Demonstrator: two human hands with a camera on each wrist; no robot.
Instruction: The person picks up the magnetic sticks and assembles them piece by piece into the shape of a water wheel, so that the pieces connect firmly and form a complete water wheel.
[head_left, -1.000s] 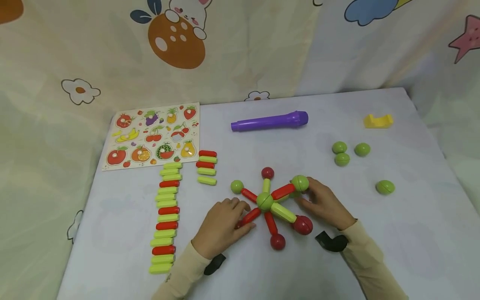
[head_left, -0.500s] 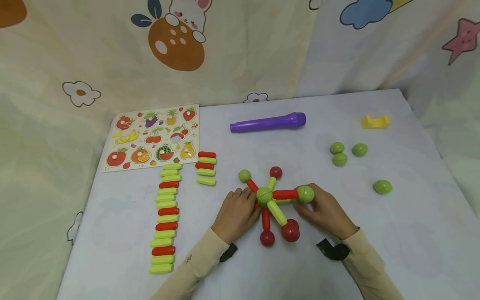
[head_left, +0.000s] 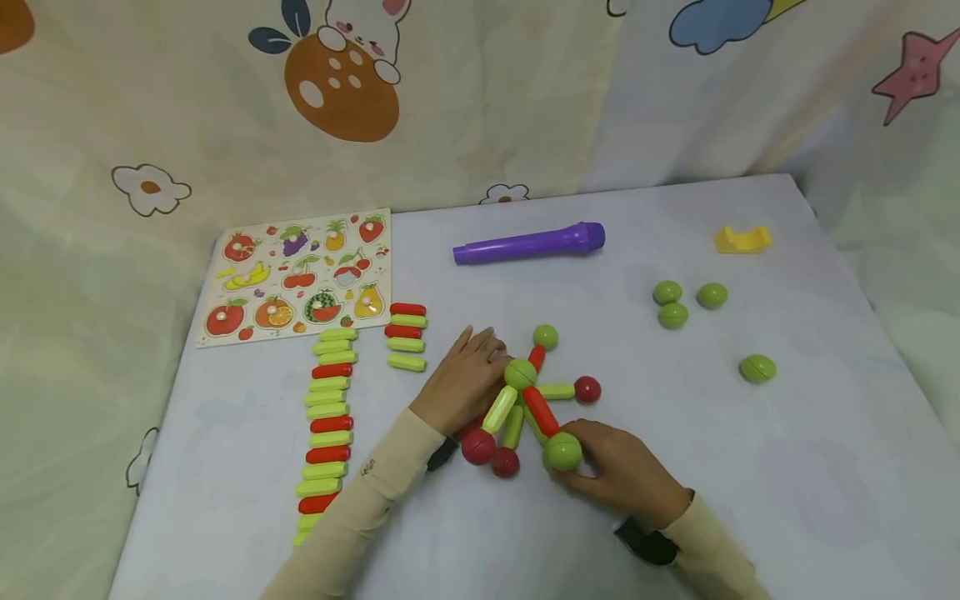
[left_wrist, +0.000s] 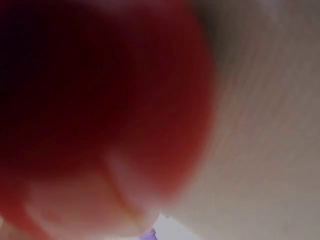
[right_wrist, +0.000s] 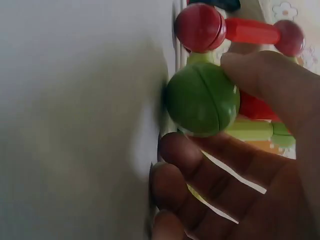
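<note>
A ball-and-stick model (head_left: 520, 374) of red and lime sticks stands mid-table, with red and green balls at the stick ends. My right hand (head_left: 630, 468) grips a green ball (right_wrist: 200, 100) at its near right end; in the right wrist view the thumb lies on it and the fingers curl below. Against the model's left side is my left hand (head_left: 459, 382), its thumb and fingertips hidden, so I cannot tell whether it grips a stick. Close to the left wrist camera, a blurred red ball (left_wrist: 165, 100) fills much of the view.
Lime and red sticks (head_left: 327, 411) form a column at the left, partly under the left sleeve; a shorter group (head_left: 406, 332) lies beside it. Behind are a fruit puzzle board (head_left: 300, 287) and purple toy microphone (head_left: 528, 245). Several green balls (head_left: 712, 295) and a yellow piece (head_left: 742, 240) lie right.
The model has turned clockwise as seen from above. My right hand has come nearer the front with its green ball; my left hand has moved slightly farther back along the model's left side.
</note>
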